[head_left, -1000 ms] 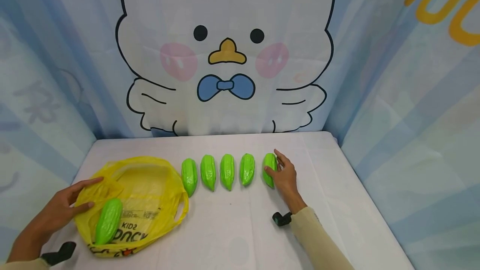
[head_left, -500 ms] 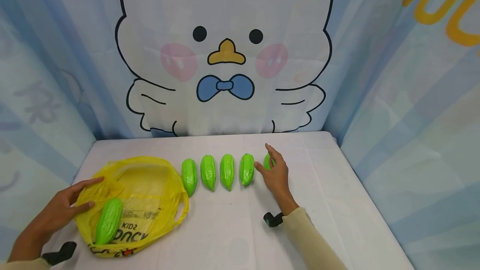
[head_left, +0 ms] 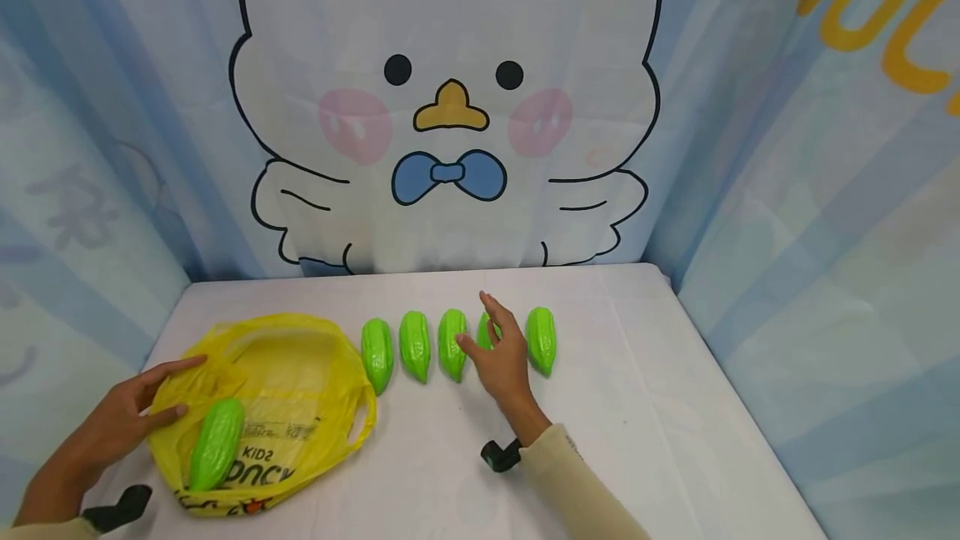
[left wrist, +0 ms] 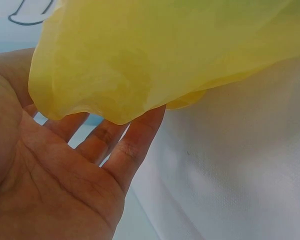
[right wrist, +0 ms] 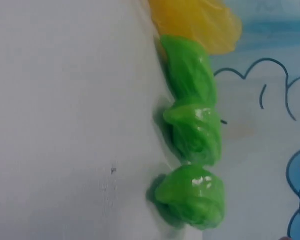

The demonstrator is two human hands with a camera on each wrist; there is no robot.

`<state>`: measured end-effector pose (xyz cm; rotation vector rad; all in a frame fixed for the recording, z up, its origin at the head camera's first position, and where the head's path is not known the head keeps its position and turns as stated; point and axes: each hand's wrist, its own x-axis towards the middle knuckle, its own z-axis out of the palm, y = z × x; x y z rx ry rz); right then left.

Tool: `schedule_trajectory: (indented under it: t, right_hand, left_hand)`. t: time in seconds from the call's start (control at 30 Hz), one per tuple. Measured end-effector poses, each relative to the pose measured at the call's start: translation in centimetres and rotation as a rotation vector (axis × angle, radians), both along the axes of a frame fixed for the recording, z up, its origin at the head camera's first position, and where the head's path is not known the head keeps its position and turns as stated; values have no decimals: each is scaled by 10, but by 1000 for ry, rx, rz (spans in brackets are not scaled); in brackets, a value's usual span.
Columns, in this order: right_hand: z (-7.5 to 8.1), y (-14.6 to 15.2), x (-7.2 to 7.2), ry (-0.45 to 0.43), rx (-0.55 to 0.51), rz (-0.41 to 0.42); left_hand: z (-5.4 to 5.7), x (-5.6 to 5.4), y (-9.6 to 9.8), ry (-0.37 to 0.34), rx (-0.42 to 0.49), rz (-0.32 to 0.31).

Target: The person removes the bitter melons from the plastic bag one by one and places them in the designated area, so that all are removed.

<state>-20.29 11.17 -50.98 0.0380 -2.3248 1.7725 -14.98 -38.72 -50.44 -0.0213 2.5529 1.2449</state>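
Nearest, the left hand rests with straight, relaxed fingers on the edge of the yellow plastic bag, where one green toy gourd lies. Farther back, the right hand, fingers spread, covers the fourth gourd in the row of five on the white table.

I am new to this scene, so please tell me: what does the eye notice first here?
A row of five bright green gourds lies across the white table, and the right hand reaches over the fourth one. At the left, a yellow bag holds a sixth gourd, with the left hand on its edge.
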Motion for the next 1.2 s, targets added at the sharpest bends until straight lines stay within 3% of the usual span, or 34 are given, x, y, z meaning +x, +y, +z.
schedule_trajectory:
  t: [0.67,1.2]
  right_hand:
    - [9,-84,19,-28,-114,138]
    - [9,-148,42,-70,-197,247]
  left_hand:
    - [-6,5,-3,69,28,-33]
    - [-8,3,-4,47,51,-25]
